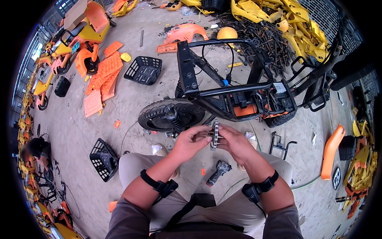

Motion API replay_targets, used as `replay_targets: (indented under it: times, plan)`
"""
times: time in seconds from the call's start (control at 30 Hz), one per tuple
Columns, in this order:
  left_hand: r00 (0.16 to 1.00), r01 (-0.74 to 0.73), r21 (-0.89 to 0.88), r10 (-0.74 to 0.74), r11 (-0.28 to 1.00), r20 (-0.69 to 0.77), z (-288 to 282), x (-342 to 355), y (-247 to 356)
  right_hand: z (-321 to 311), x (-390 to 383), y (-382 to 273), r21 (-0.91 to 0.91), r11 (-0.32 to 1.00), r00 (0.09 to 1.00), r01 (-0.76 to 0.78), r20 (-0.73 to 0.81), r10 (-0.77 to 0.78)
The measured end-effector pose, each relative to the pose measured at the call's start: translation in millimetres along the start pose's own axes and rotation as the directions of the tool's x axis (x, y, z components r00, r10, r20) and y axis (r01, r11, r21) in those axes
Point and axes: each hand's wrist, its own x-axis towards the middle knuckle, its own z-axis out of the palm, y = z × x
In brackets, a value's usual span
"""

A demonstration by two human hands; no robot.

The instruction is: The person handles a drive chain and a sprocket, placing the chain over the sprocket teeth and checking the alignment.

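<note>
Both of my hands meet just below a black scooter frame, holding a metal sprocket-like part edge-on between them. My left hand pinches it from the left, thumb and fingers at its hub. My right hand grips it from the right with bent fingers; part of their hold is hidden. Behind my hands lies the scooter's rear wheel with its shock absorber. A grey power tool rests on the floor between my legs.
Black baskets sit at left, near orange panels. Dark scrap and yellow panels are heaped behind the frame. A black bracket and orange panel lie right. Another person crouches far left among scooters.
</note>
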Motion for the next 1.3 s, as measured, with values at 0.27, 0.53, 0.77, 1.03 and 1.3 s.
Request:
replay_targets:
  times: [0.27, 0.53, 0.77, 1.03, 1.3]
  plan:
    - [0.997, -0.073, -0.059, 0.071, 0.996, -0.026, 3, 4, 0, -3, -3, 1, -0.072, 0.994, 0.990, -0.086, -0.120, 0.077]
    - [0.991, -0.122, -0.167, 0.130, 0.978, 0.042, -4, 4, -9, -3, -2, 9, -0.160, 0.987, 0.998, 0.022, -0.046, -0.030]
    - [0.989, -0.128, -0.197, 0.140, 0.972, 0.044, -1, 6, -3, -3, 1, 9, -0.018, 0.998, 0.998, 0.067, -0.012, -0.067]
    - [0.990, -0.143, -0.175, 0.142, 0.974, -0.017, 5, 5, 6, 1, 8, 16, -0.024, 0.984, 0.983, 0.177, -0.049, -0.178]
    - [0.997, 0.070, 0.012, -0.070, 0.997, -0.019, -3, 9, 4, 2, 13, 23, -0.042, 0.977, 0.974, 0.207, -0.081, -0.210]
